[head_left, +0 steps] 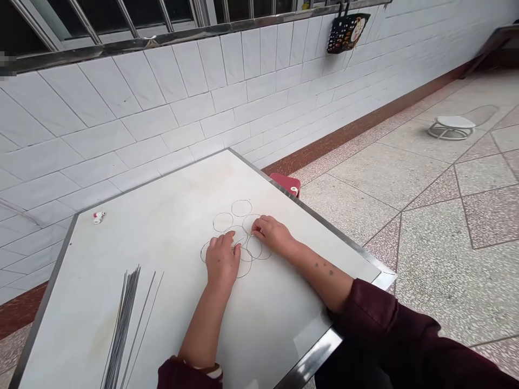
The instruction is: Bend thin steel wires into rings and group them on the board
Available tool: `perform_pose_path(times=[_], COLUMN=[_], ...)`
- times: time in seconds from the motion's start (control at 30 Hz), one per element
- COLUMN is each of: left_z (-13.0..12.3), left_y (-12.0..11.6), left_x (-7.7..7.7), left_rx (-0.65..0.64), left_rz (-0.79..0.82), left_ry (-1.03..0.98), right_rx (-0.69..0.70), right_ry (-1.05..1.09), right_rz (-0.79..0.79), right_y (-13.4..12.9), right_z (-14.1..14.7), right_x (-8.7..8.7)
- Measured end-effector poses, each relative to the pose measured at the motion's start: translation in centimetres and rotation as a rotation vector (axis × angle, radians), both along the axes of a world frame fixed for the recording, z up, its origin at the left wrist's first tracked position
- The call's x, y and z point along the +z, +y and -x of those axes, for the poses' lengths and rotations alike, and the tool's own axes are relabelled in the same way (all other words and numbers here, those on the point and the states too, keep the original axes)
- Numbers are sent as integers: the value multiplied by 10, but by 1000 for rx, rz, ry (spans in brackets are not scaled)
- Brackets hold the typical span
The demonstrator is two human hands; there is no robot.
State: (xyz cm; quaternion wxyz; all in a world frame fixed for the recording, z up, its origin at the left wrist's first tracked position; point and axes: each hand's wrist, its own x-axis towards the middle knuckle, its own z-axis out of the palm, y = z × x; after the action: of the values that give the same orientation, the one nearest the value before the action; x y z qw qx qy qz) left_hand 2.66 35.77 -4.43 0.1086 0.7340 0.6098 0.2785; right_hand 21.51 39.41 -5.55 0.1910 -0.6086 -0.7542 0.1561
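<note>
Tabletop (170, 205): wire rings (241, 216) flat under left hand (223, 260); straight wires (122, 324) point wallward.

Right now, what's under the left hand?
Under the left hand, part of a thin ring shows at its outer side, with white table around it. The rest is covered, so I cannot tell what lies there.

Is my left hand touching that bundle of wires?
Apart. The head view shows white tabletop and two loose wires between the left hand and the bundle.
</note>
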Motion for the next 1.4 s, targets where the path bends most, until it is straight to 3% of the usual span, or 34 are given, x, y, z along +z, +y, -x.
perform_pose_path(times=[0.3, 0.57, 0.93, 1.1, 1.4], left_z=[-11, -11, -18, -17, 4], left_y=[14, 15, 24, 17, -29], left_x=[-11, -10, -15, -4, 37], left_rx=[-13, -14, -8, 2, 60], left_rz=[-9, -43, 32, 41, 127], left_ry=[165, 186, 185, 72, -269], right_rx=[-34, -33, -43, -18, 279], right_ry=[-48, -81, -80, 42, 314], right_rz=[104, 105, 117, 0, -240], right_y=[-8, -7, -7, -8, -22], right_z=[0, 5, 13, 11, 13], right_x=[1, -6, -5, 0, 13])
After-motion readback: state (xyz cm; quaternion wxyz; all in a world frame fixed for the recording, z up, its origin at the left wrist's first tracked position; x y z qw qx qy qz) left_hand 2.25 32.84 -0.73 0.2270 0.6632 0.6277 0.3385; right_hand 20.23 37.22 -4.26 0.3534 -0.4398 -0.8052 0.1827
